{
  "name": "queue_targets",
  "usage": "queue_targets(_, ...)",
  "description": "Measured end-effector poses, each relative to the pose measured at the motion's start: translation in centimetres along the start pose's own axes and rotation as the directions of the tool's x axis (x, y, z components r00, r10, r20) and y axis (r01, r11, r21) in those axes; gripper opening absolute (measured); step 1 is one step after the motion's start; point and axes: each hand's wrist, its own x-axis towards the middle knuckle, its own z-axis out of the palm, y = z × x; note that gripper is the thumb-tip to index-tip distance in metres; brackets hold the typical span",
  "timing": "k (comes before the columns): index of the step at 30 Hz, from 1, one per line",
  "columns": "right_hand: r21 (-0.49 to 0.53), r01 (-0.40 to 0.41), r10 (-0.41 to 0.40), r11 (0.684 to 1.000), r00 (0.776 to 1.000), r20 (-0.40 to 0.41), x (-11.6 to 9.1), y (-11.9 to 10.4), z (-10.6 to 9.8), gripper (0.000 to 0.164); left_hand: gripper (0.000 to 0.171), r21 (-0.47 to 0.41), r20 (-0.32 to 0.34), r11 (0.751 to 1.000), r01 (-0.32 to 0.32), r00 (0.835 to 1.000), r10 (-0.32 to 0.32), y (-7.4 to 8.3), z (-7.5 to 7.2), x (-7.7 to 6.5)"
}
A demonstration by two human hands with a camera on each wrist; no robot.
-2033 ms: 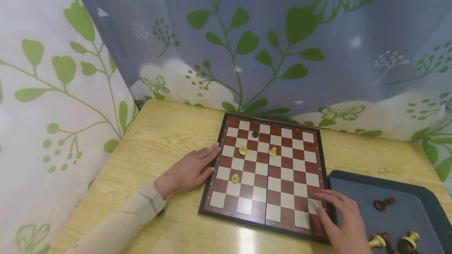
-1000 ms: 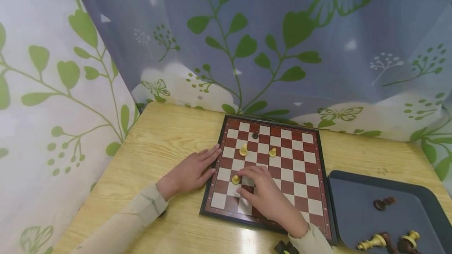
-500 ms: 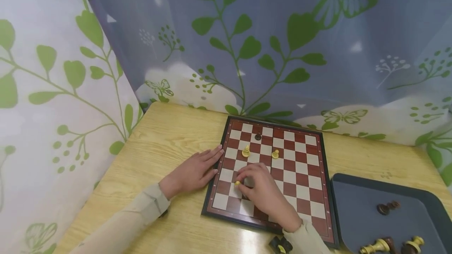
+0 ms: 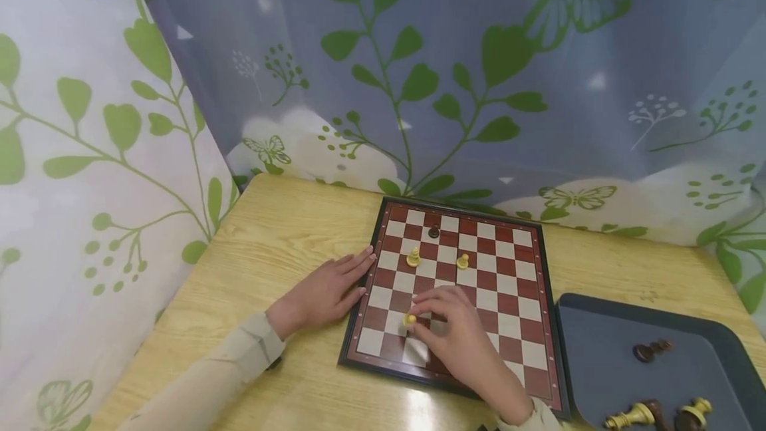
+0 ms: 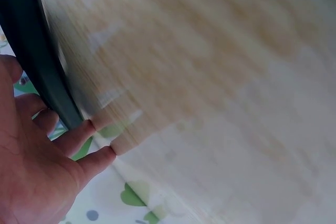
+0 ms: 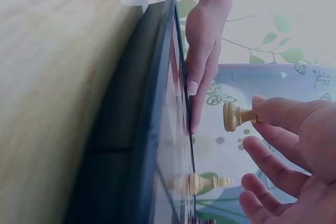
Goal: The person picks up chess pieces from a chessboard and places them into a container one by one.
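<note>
Between thumb and forefinger my right hand pinches a cream pawn by its head, over the near left part of the chessboard. The right wrist view shows this pawn raised off the board, its base away from the fingertips. My left hand rests at the board's left edge, fingers straight and fingertips on the frame. Farther back stand a taller cream chess piece, another cream pawn and a small dark piece.
Beside the board on the right, a dark grey tray holds several pieces lying down, among them a dark one and a cream one. A wooden table carries everything. Patterned curtains hang behind and at the left.
My right hand came from the board's right edge to the near left cream pawn, pinched it and raised it, shifting slightly right and nearer. The left hand stayed at the board's edge.
</note>
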Motion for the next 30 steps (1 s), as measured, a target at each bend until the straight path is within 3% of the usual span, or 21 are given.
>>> queue_targets(6,-0.028,-0.063,0.063,0.998,0.998,-0.012,-2.8,0.6,-1.5,0.026,0.060,-0.008,-0.007,1.000,-0.012,1.000,0.012,-0.1,0.1,-0.1)
queue_targets(9,-0.064,-0.050,0.047,0.997,0.998,-0.050,-4.2,1.3,-2.3,0.026,0.060,0.005,-0.005,1.000,-0.002,1.000,0.002,-0.2,0.2,-0.2)
queue_targets(12,-0.133,0.003,-0.019,0.991,0.992,-0.122,-5.9,2.3,-3.1,0.027,0.060,0.007,-0.006,1.000,0.004,1.000,-0.004,-0.1,0.1,-0.3)
queue_targets(16,-0.231,0.007,-0.064,0.973,0.969,-0.240,-8.0,3.8,-4.4,0.033,0.060,-0.009,-0.019,1.000,-0.011,1.000,0.011,-0.1,0.1,-0.1)
queue_targets(19,-0.268,-0.054,-0.031,0.962,0.952,-0.305,-9.3,4.9,-5.2,0.038,0.060,-0.006,-0.023,1.000,-0.018,1.000,0.018,-0.1,0.2,0.0)
queue_targets(25,-0.236,-0.160,0.046,0.959,0.903,-0.427,-10.9,6.4,-6.4,0.038,0.060,0.000,-0.019,1.000,-0.011,1.000,0.011,-0.2,0.3,-0.1)
queue_targets(30,-0.211,-0.138,0.017,0.968,0.871,-0.492,-11.6,8.0,-7.5,0.037,0.060,-0.007,-0.009,1.000,-0.002,1.000,0.002,-0.2,0.3,-0.2)
